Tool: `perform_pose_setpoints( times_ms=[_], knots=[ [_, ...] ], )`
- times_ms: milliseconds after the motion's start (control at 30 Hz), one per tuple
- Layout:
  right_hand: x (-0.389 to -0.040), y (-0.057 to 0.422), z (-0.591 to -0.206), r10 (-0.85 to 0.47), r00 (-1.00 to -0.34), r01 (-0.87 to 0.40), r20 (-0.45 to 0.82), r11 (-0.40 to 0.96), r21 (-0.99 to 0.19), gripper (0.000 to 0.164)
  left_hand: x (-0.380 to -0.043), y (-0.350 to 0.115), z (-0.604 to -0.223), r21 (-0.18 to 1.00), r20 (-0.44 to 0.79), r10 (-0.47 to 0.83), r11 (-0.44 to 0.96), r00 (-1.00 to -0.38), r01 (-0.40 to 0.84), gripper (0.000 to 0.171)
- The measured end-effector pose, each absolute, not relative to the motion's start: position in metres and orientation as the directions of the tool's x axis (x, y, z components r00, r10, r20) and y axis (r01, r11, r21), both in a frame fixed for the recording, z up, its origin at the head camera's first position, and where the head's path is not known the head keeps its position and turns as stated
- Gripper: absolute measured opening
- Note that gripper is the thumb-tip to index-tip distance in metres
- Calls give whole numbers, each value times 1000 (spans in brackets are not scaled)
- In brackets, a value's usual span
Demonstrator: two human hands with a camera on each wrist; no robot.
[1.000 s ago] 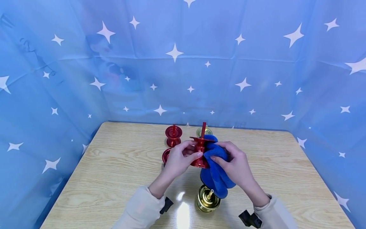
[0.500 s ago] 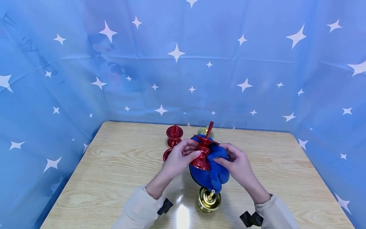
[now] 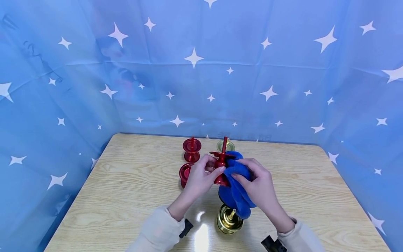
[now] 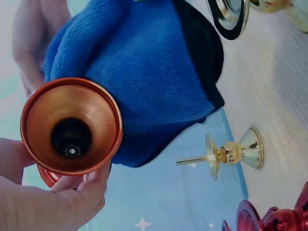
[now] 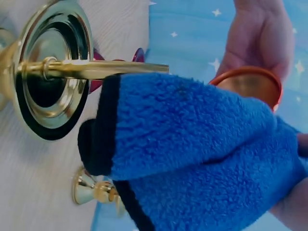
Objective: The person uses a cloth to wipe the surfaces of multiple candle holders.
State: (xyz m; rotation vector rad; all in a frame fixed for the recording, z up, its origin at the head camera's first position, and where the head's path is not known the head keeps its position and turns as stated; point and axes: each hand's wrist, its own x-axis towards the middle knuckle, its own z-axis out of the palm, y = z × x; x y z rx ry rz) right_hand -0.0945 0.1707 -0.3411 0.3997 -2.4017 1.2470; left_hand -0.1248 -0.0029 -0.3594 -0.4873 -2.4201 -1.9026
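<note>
- The left hand (image 3: 201, 176) holds the red candle holder (image 3: 221, 161), its grip closed around the stem, thumb in front and fingers behind.
- That holder is raised over the middle of the surface (image 3: 299, 178), almost upright, spike pointing to about 12 o'clock in the head view; the left wrist view looks into its hollow, coppery base.
- The right hand (image 3: 259, 180) lies at about 4 o'clock from the red candle holder, its grip pinching the blue cloth (image 3: 237, 192) between thumb and fingers.
- The cloth is bunched against the holder's 3 o'clock side, under the wide dish, and its folds hang towards 5 o'clock; a dark edging shows in both wrist views.
- At nearly 6 o'clock from the held holder stands a shiny gold holder (image 3: 229, 224), spike up, just beside the cloth's lower end; whether they touch, I cannot tell.
- Just past 12 o'clock, near the far edge, stands a pale gold holder (image 3: 229, 145), partly hidden.
- A second red holder (image 3: 192, 155) stands at between 10 and 11 o'clock; a third red holder (image 3: 184, 173), partly covered by the left hand, sits between 8 and 9.
- Behind everything, at 12 o'clock, hangs a blue backdrop (image 3: 233, 84) with white stars.
</note>
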Motion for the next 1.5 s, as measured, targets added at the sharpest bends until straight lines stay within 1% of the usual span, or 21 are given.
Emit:
perform_pose_setpoints(
  times_ms=[67,133,200,267,300,367,500,600,700,833,900,933,1033,1100,1167,1267,1333,1433,1500],
  knots=[
    [-95,170,-340,-82,-845,-476,529,569,-671,33,-125,-3,-358,944,213,238,200,-948,263,20],
    [-96,172,-341,-88,-847,-491,525,509,-707,33,-127,-5,-359,957,198,268,157,-943,246,20],
    [-97,176,-343,-85,-876,-465,475,410,-784,31,-128,-8,-359,973,173,311,94,-935,211,22],
    [-98,180,-345,-78,-909,-412,409,318,-854,29,-128,-11,-358,986,145,358,28,-922,166,25],
    [-98,181,-346,-77,-923,-384,378,284,-879,29,-128,-12,-357,989,136,378,-2,-916,146,27],
    [-99,183,-348,-74,-941,-338,330,261,-904,29,-127,-14,-355,991,133,402,-34,-906,131,31],
    [-100,182,-350,-49,-957,-288,286,277,-917,29,-127,-13,-357,991,123,386,4,-914,136,35],
    [-99,178,-350,-28,-955,-288,296,326,-900,28,-126,-10,-360,988,120,339,54,-933,147,34],
    [-96,173,-349,-25,-930,-347,368,397,-850,28,-126,-8,-361,978,145,293,101,-945,181,32],
    [-92,167,-347,-55,-853,-479,519,478,-736,31,-126,-9,-359,953,186,263,185,-947,239,31],
    [-91,166,-346,-73,-821,-527,567,481,-701,33,-127,-11,-358,953,189,278,181,-942,245,30],
    [-91,166,-345,-81,-814,-542,575,462,-702,33,-128,-12,-358,958,184,290,160,-939,237,30],
    [-92,169,-345,-88,-836,-535,542,351,-768,33,-129,-17,-356,980,152,328,69,-933,184,30],
    [-92,172,-345,-87,-867,-494,490,278,-824,33,-129,-20,-355,990,122,356,17,-926,137,30],
    [-94,175,-345,-89,-895,-446,437,237,-863,32,-129,-22,-353,994,101,385,-9,-917,106,31],
    [-95,177,-346,-86,-920,-391,382,233,-890,31,-128,-23,-352,995,99,420,-11,-902,104,34],
    [-94,176,-347,-73,-926,-376,370,254,-891,30,-127,-21,-353,994,103,425,-9,-899,109,35],
    [-93,172,-347,-60,-911,-405,407,311,-860,29,-127,-18,-355,990,113,382,34,-917,136,36],
    [-91,168,-346,-66,-879,-460,473,383,-801,29,-126,-16,-357,984,119,339,84,-933,156,35]
  ],
)
